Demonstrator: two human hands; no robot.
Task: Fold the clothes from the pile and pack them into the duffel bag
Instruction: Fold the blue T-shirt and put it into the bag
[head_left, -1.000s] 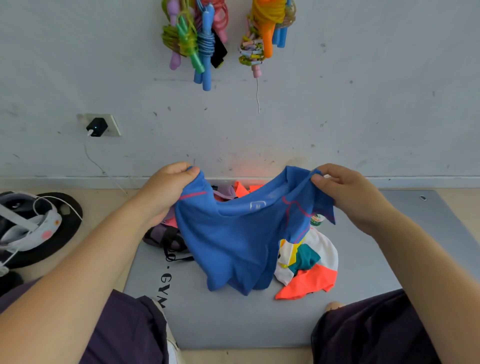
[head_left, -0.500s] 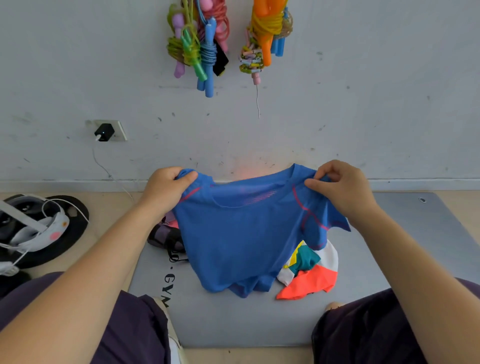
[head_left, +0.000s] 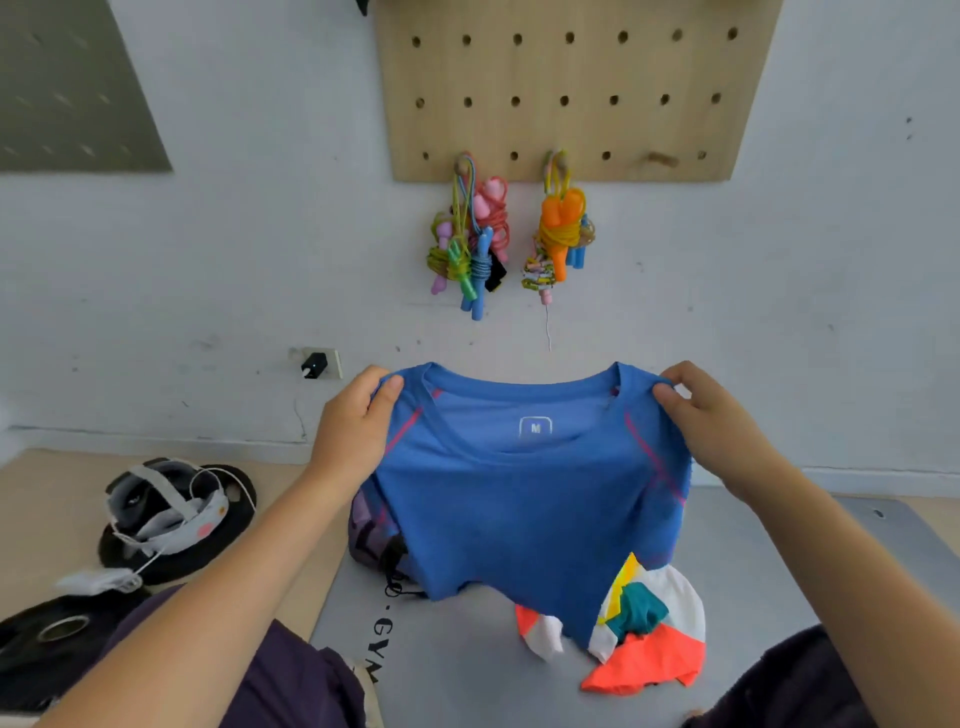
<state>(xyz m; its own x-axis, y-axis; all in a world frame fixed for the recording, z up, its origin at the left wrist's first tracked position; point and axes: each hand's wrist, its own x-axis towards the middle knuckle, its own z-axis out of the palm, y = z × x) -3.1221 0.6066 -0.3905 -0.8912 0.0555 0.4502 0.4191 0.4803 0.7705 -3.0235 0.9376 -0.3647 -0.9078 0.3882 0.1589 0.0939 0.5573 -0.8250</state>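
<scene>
wall (head_left: 208, 260): white, scuffed | pegboard (head_left: 571, 88): wooden | floor (head_left: 47, 499): beige | mat (head_left: 467, 665): grey

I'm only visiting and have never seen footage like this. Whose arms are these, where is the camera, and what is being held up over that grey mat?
No machine here: these are a person's own two arms, filmed by one wide-angle camera worn on the head, looking forward and down. The left hand and right hand each pinch a shoulder of a blue T-shirt, holding it spread open in the air. Below lies a grey gym mat with a white, orange and teal garment on it and a dark purple item partly hidden behind the shirt. Skipping ropes hang from a wooden pegboard on the wall.
</scene>
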